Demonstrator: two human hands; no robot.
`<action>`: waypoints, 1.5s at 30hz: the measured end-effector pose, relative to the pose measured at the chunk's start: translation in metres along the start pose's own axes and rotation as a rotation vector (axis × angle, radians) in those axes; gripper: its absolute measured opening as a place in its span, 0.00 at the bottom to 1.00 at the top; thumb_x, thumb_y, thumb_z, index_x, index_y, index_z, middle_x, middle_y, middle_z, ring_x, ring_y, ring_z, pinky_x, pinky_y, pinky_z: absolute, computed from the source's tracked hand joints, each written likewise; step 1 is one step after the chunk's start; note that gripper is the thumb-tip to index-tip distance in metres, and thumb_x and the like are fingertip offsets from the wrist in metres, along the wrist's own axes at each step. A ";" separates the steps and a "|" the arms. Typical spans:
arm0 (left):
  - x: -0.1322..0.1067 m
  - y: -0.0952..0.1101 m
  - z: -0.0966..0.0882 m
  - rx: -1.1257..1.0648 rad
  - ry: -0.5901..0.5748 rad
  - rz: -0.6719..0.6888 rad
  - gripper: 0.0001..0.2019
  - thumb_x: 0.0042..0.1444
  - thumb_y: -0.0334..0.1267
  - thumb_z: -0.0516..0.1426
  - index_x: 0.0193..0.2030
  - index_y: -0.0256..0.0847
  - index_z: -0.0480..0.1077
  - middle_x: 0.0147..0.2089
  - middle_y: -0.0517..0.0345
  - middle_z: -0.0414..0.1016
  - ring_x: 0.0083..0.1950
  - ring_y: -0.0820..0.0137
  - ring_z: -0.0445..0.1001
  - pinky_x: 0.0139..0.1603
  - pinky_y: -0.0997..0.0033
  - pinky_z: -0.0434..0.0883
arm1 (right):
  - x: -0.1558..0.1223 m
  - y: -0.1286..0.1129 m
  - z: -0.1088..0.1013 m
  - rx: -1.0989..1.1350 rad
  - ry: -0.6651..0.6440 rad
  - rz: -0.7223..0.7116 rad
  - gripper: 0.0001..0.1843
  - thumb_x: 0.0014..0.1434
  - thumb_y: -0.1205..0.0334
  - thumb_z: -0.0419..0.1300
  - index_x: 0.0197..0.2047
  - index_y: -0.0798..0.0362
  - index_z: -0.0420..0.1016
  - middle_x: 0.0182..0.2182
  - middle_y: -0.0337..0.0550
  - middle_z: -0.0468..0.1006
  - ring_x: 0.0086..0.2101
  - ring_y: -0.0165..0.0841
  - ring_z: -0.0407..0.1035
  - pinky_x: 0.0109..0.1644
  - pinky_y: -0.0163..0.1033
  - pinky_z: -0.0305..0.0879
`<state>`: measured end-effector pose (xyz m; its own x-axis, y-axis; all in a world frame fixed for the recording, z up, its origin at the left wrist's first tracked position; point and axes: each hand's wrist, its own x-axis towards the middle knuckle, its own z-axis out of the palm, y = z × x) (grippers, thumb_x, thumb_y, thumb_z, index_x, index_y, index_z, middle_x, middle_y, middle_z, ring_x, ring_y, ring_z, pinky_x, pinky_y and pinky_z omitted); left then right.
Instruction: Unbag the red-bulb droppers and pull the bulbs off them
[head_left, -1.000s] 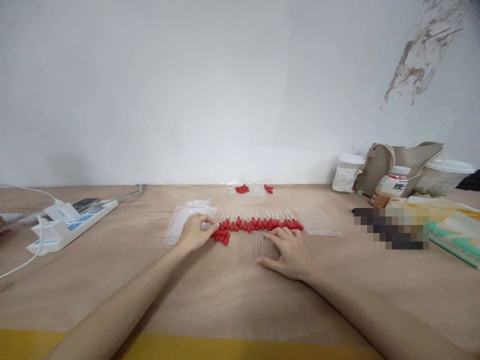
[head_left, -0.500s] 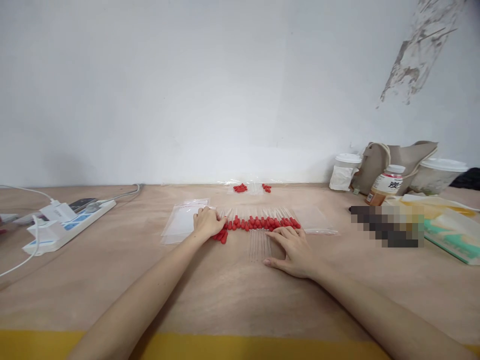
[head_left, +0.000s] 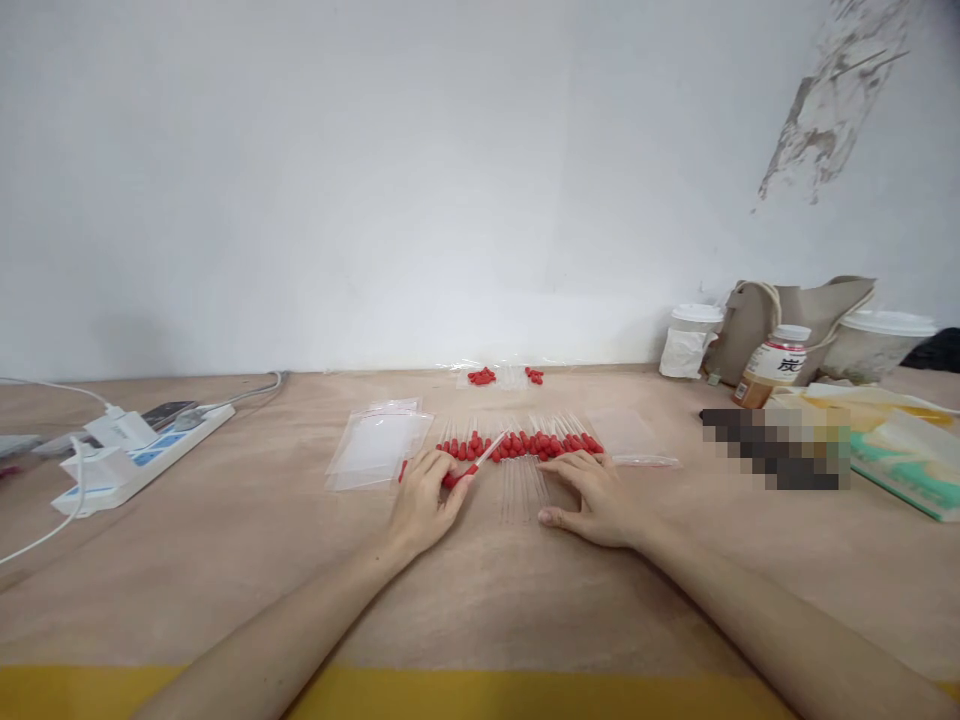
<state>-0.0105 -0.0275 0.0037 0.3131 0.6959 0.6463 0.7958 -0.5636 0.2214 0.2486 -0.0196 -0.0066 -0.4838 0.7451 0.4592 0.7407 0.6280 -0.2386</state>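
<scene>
My left hand (head_left: 427,500) is closed around a dropper (head_left: 487,452), a clear thin tube with a red rubber bulb, its tube pointing up and right. More red bulbs show by these fingers. Beyond both hands lies a row of red-bulbed droppers (head_left: 514,444), clear tubes pointing away from me. Several clear thin tubes (head_left: 517,490) lie between my hands, ends towards me. My right hand (head_left: 592,498) rests at their right side, fingers curved and apart from the thumb, nothing visibly gripped. Whether its fingertips touch the bulbs I cannot tell.
Clear plastic bags (head_left: 379,450) lie on the left, with another bag (head_left: 626,438) on the right. Red bulbs (head_left: 481,376) sit on plastic by the wall. A power strip (head_left: 142,460) stands far left; a cup (head_left: 690,342), bottle (head_left: 772,370) and beige bag (head_left: 739,335) stand right.
My left hand has drawn back towards me and turned, now with a dropper angled between its fingers. My right hand has stayed almost where it was.
</scene>
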 end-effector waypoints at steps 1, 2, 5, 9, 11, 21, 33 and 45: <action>-0.002 0.001 0.001 0.010 -0.024 0.020 0.08 0.56 0.38 0.50 0.28 0.39 0.63 0.30 0.58 0.67 0.35 0.68 0.64 0.37 0.67 0.61 | 0.001 0.000 0.000 0.030 0.057 0.017 0.25 0.51 0.43 0.54 0.47 0.49 0.66 0.43 0.45 0.71 0.43 0.37 0.63 0.47 0.46 0.54; -0.003 0.002 0.001 0.029 -0.046 0.042 0.09 0.57 0.39 0.50 0.28 0.39 0.63 0.30 0.58 0.67 0.35 0.68 0.64 0.38 0.67 0.61 | 0.002 -0.001 0.001 0.056 0.131 0.037 0.24 0.52 0.43 0.54 0.46 0.50 0.66 0.42 0.45 0.71 0.43 0.37 0.64 0.46 0.45 0.55; -0.004 0.001 0.003 0.081 -0.080 0.109 0.09 0.57 0.41 0.50 0.30 0.39 0.63 0.31 0.58 0.68 0.36 0.68 0.65 0.39 0.65 0.59 | 0.005 -0.005 0.005 0.061 0.336 0.052 0.24 0.52 0.45 0.55 0.46 0.51 0.65 0.43 0.47 0.70 0.43 0.38 0.63 0.46 0.43 0.55; -0.006 0.001 0.004 0.094 -0.060 0.203 0.09 0.58 0.41 0.50 0.31 0.39 0.64 0.31 0.58 0.69 0.35 0.68 0.66 0.38 0.66 0.58 | 0.008 -0.013 0.013 -0.060 0.316 -0.124 0.21 0.53 0.48 0.55 0.47 0.49 0.67 0.43 0.45 0.71 0.43 0.36 0.62 0.48 0.44 0.50; -0.007 0.002 0.004 0.089 -0.040 0.246 0.09 0.58 0.41 0.50 0.31 0.39 0.64 0.30 0.58 0.70 0.35 0.69 0.66 0.38 0.66 0.58 | 0.009 -0.017 0.018 -0.092 0.280 -0.194 0.16 0.56 0.52 0.54 0.46 0.48 0.69 0.38 0.42 0.74 0.40 0.34 0.63 0.47 0.43 0.48; -0.007 0.007 0.006 0.051 -0.075 0.338 0.08 0.58 0.41 0.51 0.40 0.41 0.68 0.34 0.58 0.74 0.38 0.68 0.66 0.42 0.65 0.57 | 0.011 -0.023 0.029 -0.023 0.251 -0.301 0.10 0.60 0.62 0.50 0.34 0.51 0.72 0.23 0.37 0.71 0.30 0.28 0.58 0.43 0.41 0.45; -0.011 0.005 0.006 0.251 0.001 0.547 0.15 0.59 0.40 0.50 0.23 0.37 0.62 0.21 0.61 0.65 0.27 0.73 0.60 0.38 0.66 0.55 | 0.006 -0.022 0.025 -0.005 0.275 -0.379 0.11 0.58 0.62 0.52 0.26 0.52 0.71 0.17 0.35 0.66 0.28 0.27 0.56 0.45 0.42 0.44; -0.009 -0.011 -0.006 0.220 -0.058 0.518 0.11 0.60 0.32 0.47 0.28 0.40 0.67 0.24 0.60 0.69 0.30 0.72 0.64 0.37 0.67 0.57 | 0.000 -0.011 0.019 0.002 0.257 -0.297 0.14 0.58 0.61 0.51 0.25 0.52 0.72 0.17 0.36 0.68 0.28 0.28 0.58 0.45 0.43 0.47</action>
<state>-0.0258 -0.0301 0.0001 0.7145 0.3801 0.5873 0.6181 -0.7362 -0.2756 0.2314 -0.0221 -0.0202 -0.5443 0.4509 0.7074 0.5853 0.8083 -0.0648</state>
